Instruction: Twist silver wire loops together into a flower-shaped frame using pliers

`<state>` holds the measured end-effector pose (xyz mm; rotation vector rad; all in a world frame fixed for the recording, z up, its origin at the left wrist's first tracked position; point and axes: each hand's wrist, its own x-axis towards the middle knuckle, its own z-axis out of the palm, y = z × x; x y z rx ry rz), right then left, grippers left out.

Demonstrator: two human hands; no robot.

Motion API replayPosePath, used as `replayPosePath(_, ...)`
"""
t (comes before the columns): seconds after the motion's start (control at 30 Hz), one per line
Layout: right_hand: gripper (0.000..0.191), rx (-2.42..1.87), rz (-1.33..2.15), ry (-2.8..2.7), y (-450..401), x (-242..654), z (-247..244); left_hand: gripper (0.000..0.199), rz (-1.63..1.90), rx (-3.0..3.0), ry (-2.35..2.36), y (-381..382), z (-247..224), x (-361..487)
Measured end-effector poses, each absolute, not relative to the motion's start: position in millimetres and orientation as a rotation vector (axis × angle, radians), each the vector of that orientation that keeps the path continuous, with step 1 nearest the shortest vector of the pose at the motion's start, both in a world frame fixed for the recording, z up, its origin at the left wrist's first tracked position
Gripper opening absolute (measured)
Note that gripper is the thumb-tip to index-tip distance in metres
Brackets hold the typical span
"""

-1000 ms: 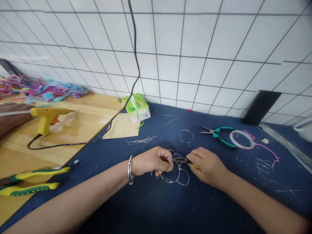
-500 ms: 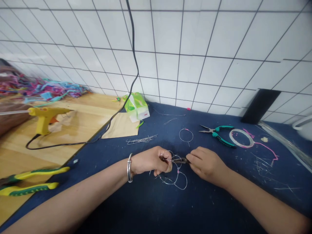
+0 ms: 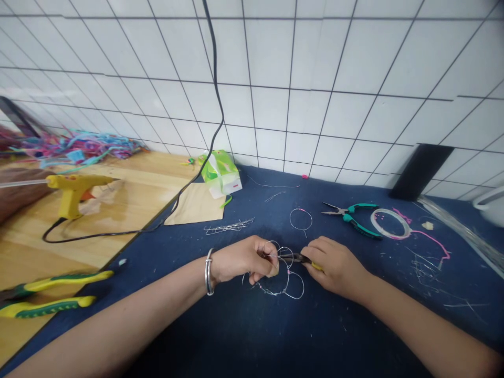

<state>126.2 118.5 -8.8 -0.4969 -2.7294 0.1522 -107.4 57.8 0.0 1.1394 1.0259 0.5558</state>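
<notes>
My left hand [image 3: 258,260] pinches a silver wire piece made of joined loops [image 3: 294,286], with small pink beads on it. The loops hang below and to the right of my fingers. My right hand [image 3: 333,262] is closed around pliers [image 3: 316,266] with a yellow handle end showing. Their dark jaws reach left to the wire beside my left fingers; whether they bite on it I cannot tell. A separate wire ring [image 3: 301,219] with a pink bead lies just beyond my hands. Behind my left hand is a small bundle of cut wires [image 3: 229,226].
Teal-handled long-nose pliers [image 3: 352,218] and a white ring-shaped dish [image 3: 389,223] with pink beads lie to the right. Left are a yellow glue gun [image 3: 73,191], green-yellow pliers [image 3: 51,294] and another person's arm [image 3: 21,191]. A tissue pack [image 3: 222,173] stands near the wall.
The wire loops have shifted slightly up and right at my left fingers. My right hand has turned a little, so the yellow handle end of the pliers now shows.
</notes>
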Motion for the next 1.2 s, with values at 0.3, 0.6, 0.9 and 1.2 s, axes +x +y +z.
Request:
replayPosePath(0.3,0.015,-0.549,0.243,-2.697,116.1,125.2,-10.6,0.008,0.587,1.128,1.058,57.6,-1.7,-106.2)
replayPosePath(0.6,0.015,-0.513,0.129,-2.722,115.7,125.5,-11.9,0.005,0.551,1.175,1.082,57.4,1.9,-104.2)
replayPosePath(0.9,0.017,-0.52,0.071,-2.759,114.0,125.1,-7.7,0.001,0.527,1.2,1.061,58.3,1.4,-105.6)
replayPosePath(1.2,0.016,-0.54,0.072,-2.747,114.5,125.9,-7.6,0.001,0.499,1.214,1.092,57.9,4.0,-104.6)
